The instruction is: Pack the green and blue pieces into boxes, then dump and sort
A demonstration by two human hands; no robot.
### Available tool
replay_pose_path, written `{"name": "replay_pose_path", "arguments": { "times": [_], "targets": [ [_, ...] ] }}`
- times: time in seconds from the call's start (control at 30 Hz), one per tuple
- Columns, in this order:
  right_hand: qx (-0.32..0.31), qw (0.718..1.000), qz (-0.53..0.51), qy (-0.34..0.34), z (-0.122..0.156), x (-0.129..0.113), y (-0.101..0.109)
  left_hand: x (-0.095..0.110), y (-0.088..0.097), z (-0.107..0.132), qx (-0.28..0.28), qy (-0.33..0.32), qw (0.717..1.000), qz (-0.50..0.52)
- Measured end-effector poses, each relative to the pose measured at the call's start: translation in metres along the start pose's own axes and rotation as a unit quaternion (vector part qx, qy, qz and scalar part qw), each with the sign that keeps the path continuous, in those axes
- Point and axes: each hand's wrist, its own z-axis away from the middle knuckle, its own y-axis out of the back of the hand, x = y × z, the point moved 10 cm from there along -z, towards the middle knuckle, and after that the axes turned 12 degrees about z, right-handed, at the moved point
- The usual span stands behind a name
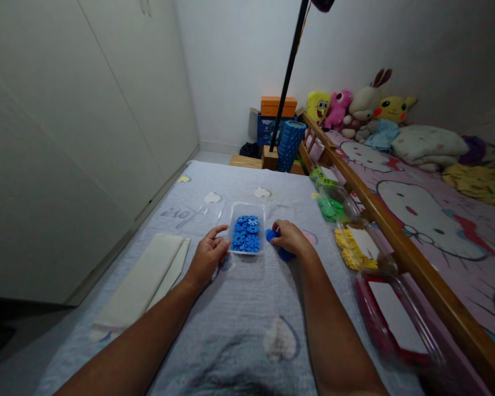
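Observation:
A clear plastic container (pixel 265 220) stands on the bed sheet in front of me, with several blue snowflake discs (pixel 246 235) piled in it. My left hand (pixel 210 250) is at the container's left side, thumb and index finger bent against its wall. To the right of the container, my right hand (pixel 289 236) is closed over blue snowflake discs (pixel 271 235), fingertips down at the sheet. More blue pieces (pixel 286 254) lie under that palm, partly hidden by the hand. How many discs its fingers grip is hidden.
Along the wooden bed rail (pixel 355 190) at right stand clear boxes of green pieces (pixel 331 209), yellow pieces (pixel 348 250) and red pieces (pixel 367 313). A folded cream cloth (pixel 142 280) lies at left. A black pole (pixel 289 77) rises beyond the far edge, beside a blue foam roller (pixel 291 146).

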Motion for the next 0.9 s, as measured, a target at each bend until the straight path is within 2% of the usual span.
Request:
{"name": "replay_pose_path", "arguments": {
  "times": [0.13,0.3,0.43,0.53,0.63,0.7,0.77,0.9],
  "targets": [
    [-0.009,1.000,-0.009,0.006,0.000,-0.003,0.003,0.000,0.000,0.000,0.000,-0.001,1.000,-0.001],
    [-0.011,0.996,-0.075,0.037,-0.001,0.002,0.014,0.001,0.000,0.000,0.001,0.000,1.000,0.004],
    [0.074,0.977,-0.196,0.037,0.004,0.000,0.040,0.003,-0.001,0.000,0.003,-0.003,1.000,0.002],
    [0.103,0.961,-0.251,0.057,0.013,-0.022,0.054,0.002,-0.001,0.000,0.007,0.001,1.000,0.004],
    [0.104,0.969,-0.207,0.084,0.019,-0.048,0.060,0.003,-0.001,0.001,0.006,0.000,1.000,0.004],
    [0.108,0.977,-0.167,0.081,0.021,-0.053,0.064,0.003,-0.002,0.001,0.003,-0.001,1.000,0.006],
    [0.111,0.980,-0.148,0.066,0.020,-0.047,0.065,0.003,-0.002,0.001,0.000,-0.003,1.000,0.008],
    [0.099,0.991,-0.092,0.022,0.012,-0.016,0.056,0.003,-0.002,0.000,0.000,-0.002,1.000,0.007]
  ]
}}
